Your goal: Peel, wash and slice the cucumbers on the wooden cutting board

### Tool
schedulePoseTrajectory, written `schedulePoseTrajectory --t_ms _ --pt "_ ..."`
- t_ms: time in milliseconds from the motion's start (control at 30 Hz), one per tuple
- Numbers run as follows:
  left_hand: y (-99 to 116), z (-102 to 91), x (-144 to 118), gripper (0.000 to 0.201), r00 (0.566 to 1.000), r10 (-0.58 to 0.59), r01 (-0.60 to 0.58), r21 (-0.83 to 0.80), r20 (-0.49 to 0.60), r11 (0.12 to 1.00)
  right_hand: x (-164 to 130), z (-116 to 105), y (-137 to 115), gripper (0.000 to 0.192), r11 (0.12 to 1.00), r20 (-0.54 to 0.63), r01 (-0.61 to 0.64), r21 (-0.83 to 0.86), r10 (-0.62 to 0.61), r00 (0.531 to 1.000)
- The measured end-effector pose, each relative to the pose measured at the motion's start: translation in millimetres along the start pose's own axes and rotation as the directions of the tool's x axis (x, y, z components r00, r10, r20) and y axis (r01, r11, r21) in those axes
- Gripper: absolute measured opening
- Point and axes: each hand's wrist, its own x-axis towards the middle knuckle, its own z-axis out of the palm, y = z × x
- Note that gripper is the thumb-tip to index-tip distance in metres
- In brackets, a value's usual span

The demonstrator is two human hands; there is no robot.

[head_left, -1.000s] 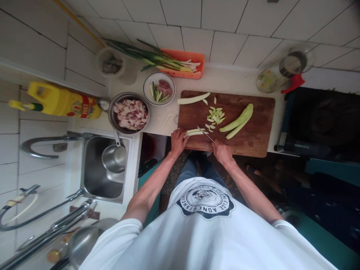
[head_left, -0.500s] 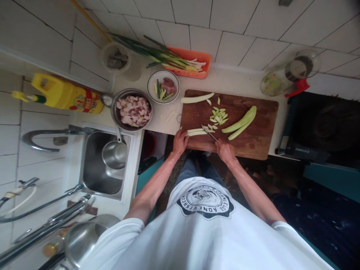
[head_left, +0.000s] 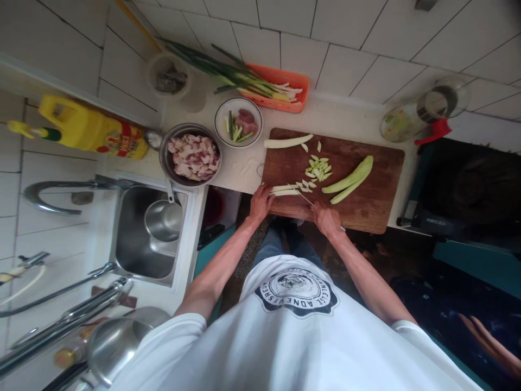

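My left hand (head_left: 261, 201) is closed over the left ends of pale green vegetable strips (head_left: 284, 189), pressing them to the wooden cutting board (head_left: 366, 214) near its front left edge. My right hand (head_left: 326, 218) grips a knife (head_left: 304, 197). Its thin blade points up and left and lies at the right end of the strips. Small cut pieces (head_left: 319, 169) form a pile just beyond the blade. To the right are two longer peeled-looking lengths (head_left: 349, 177) of the same vegetable. One more pale strip (head_left: 288, 142) rests along the board's far left edge.
Left of the board stand a pot of cut raw meat (head_left: 194, 157) and a plate (head_left: 240, 145). Behind is an orange basket (head_left: 299, 105) with scallions. The sink (head_left: 134, 239) is left, a dark stove (head_left: 456, 184) right. A person's bare limb (head_left: 488, 342) shows lower right.
The knife blade has shifted slightly left along the strips and its handle end now shows behind my right hand. A bare limb has appeared at the lower right. The view has shifted a little.
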Motion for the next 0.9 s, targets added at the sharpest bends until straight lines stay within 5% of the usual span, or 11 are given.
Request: schedulePoseTrajectory --t_ms 333,567,900 --pt "7 18.6 1 0.037 0.990 -0.122 0.110 -0.147 -0.074 0.983 2 0 -1 0.044 0.998 0.026 -0.062 -0.004 0.062 0.998" --pt "10 14.7 3 0.034 0.988 -0.134 0.120 -0.168 -0.071 0.978 -6 -10 -11 0.048 0.998 0.060 -0.064 -0.007 0.065 0.996" --pt "11 14.4 4 0.033 0.988 -0.138 0.126 -0.166 -0.065 0.978 17 8 -21 0.042 0.998 0.091 -0.065 -0.003 0.065 0.994"
